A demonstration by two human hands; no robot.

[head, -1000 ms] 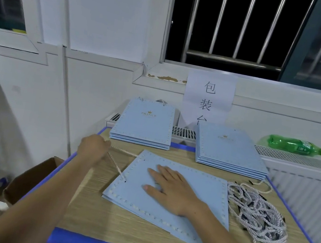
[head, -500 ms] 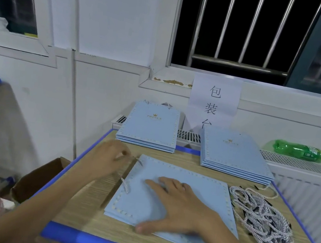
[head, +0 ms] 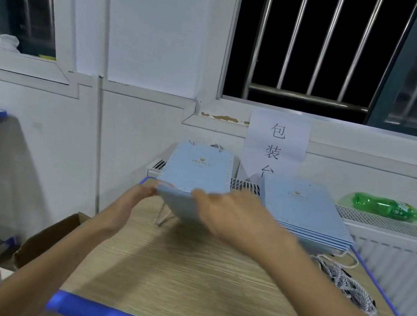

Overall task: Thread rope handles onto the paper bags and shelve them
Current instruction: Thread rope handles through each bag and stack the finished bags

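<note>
Paper bag (head: 181, 204), pale blue and flat, is lifted off the desk (head: 185, 268) toward its far edge, a rope handle (head: 162, 214) dangling beneath. The left hand (head: 132, 200) pinches its left corner; the right hand (head: 231, 215) grips its near edge. Behind lie two bag stacks (head: 302, 209), loose ropes (head: 350, 290) at the right.
</note>
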